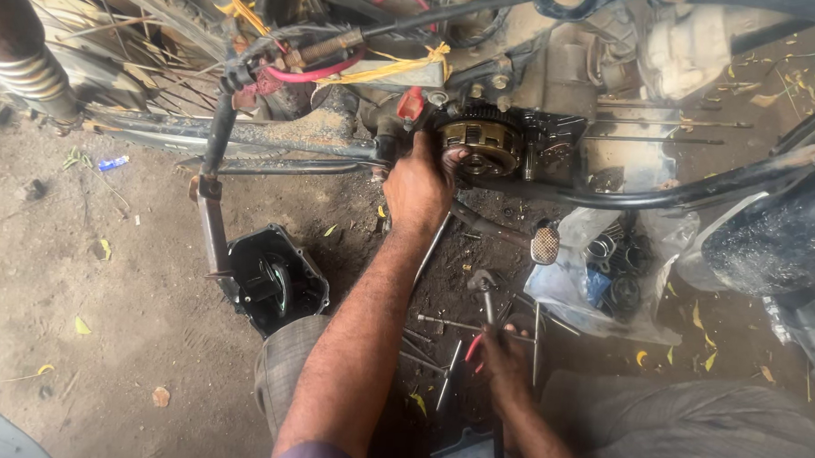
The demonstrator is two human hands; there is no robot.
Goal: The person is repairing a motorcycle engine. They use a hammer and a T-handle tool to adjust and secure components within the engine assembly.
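Left grip (420,186) presses fingertips on the round, toothed, brass-coloured clutch assembly (479,143), greasy in the opened engine at twelve o'clock. Right grip (502,351) closes around red-handled pliers (476,344) at six o'clock. Black engine cover (275,280) lies at nine o'clock on the dirt floor (106,318).

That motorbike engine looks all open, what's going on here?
A person is crouched on the dirt ground beside a motorcycle. Their left hand is pressed against the round clutch assembly on the open side of the engine. Their right hand is lower down, holding red-handled pliers over a scatter of long bolts. The black engine cover lies off on the ground, and a clear plastic bag of parts sits to the right.
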